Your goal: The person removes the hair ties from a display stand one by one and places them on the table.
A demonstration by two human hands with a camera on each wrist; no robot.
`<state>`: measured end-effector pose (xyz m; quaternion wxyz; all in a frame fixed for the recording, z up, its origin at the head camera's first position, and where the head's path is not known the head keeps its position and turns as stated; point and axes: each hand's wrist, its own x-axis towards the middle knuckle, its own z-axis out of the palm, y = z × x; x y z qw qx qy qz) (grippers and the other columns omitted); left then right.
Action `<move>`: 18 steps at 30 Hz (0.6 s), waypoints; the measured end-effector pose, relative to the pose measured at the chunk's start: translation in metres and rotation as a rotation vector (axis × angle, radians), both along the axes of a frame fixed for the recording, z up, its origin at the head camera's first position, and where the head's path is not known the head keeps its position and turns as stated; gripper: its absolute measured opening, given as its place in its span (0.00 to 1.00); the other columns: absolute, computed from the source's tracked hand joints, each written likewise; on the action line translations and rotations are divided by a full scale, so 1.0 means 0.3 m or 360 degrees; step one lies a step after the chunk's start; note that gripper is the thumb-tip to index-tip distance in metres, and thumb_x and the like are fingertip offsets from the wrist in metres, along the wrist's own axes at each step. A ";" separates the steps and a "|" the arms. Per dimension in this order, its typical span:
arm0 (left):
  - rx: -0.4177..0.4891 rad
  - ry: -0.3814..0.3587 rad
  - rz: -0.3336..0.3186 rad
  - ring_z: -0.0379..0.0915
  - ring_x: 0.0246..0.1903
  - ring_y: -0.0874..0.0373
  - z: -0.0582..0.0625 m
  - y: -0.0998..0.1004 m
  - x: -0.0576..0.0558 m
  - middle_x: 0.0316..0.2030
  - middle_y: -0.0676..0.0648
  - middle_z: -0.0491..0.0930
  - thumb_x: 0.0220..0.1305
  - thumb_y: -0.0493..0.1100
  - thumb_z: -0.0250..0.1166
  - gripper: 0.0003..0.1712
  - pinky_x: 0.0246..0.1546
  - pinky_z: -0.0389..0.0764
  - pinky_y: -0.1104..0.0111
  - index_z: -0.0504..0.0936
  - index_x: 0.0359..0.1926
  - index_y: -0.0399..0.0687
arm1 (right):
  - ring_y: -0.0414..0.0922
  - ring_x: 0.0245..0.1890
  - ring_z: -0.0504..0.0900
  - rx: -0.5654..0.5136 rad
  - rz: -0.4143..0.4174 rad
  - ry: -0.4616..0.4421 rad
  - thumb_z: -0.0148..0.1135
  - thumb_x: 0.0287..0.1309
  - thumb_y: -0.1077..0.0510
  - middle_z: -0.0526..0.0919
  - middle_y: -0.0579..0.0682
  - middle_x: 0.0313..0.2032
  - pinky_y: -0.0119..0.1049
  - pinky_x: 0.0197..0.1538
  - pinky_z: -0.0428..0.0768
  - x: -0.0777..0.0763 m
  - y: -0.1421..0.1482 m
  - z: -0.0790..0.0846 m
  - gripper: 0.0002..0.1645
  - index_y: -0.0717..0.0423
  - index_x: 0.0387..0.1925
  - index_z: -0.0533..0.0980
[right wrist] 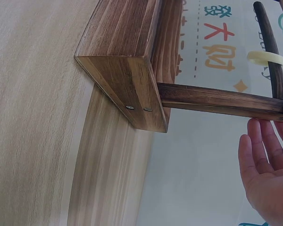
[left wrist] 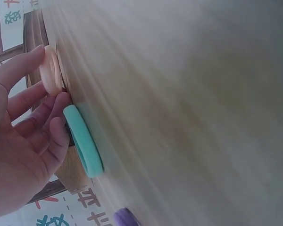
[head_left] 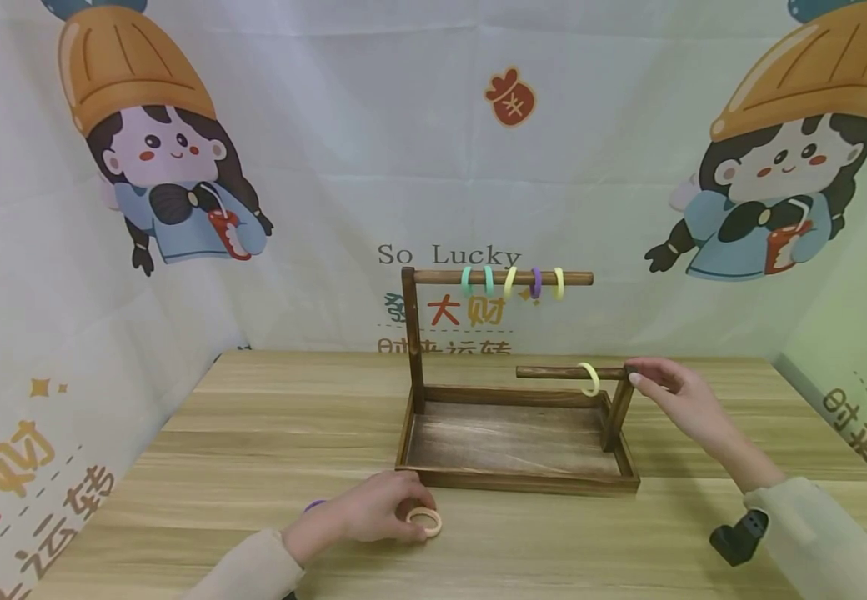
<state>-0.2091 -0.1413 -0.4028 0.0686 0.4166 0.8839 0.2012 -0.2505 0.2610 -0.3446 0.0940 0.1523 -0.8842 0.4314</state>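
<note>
My left hand [head_left: 381, 507] pinches a peach ring [head_left: 438, 524] between thumb and fingertips, close over the table in front of the rack. A mint ring [left wrist: 85, 143] lies just below those fingers in the left wrist view, with a purple ring [left wrist: 126, 218] farther off. At the wooden rack [head_left: 523, 482], my right hand [head_left: 677, 402] holds the top of the short post, thumb on the near side. One pale yellow ring [right wrist: 265, 58] hangs on the lower bar [head_left: 549, 372]. Several mint, yellow and purple rings hang along the upper bar [head_left: 433, 277].
The rack's shallow tray base stands on a wood-grain table [head_left: 253, 433]. Behind and at both sides hangs a printed white cloth [head_left: 313, 125] with cartoon figures. A black device [head_left: 739, 537] sits by the right sleeve.
</note>
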 end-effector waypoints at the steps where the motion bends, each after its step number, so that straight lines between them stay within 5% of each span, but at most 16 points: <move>1: -0.0005 0.0004 0.0004 0.62 0.24 0.68 0.000 -0.001 0.001 0.25 0.60 0.67 0.47 0.47 0.68 0.14 0.27 0.64 0.78 0.80 0.37 0.48 | 0.54 0.49 0.70 -0.0006 0.0003 -0.0003 0.46 0.62 0.47 0.70 0.61 0.51 0.46 0.44 0.71 0.000 0.000 0.000 0.28 0.62 0.56 0.66; 12: 0.0071 0.0047 -0.0004 0.65 0.24 0.66 0.023 0.013 0.000 0.29 0.56 0.70 0.53 0.47 0.64 0.16 0.26 0.67 0.77 0.79 0.42 0.44 | 0.53 0.48 0.69 -0.0001 -0.0010 0.0043 0.47 0.63 0.48 0.71 0.60 0.51 0.47 0.45 0.70 0.000 -0.006 0.000 0.27 0.63 0.55 0.67; 18: 0.0156 0.0138 -0.0086 0.69 0.33 0.65 0.036 0.052 -0.013 0.35 0.54 0.74 0.57 0.47 0.61 0.16 0.36 0.70 0.75 0.78 0.44 0.45 | 0.53 0.49 0.69 0.0001 -0.0015 0.0035 0.46 0.63 0.47 0.71 0.60 0.51 0.42 0.44 0.71 0.001 -0.007 0.001 0.27 0.63 0.55 0.66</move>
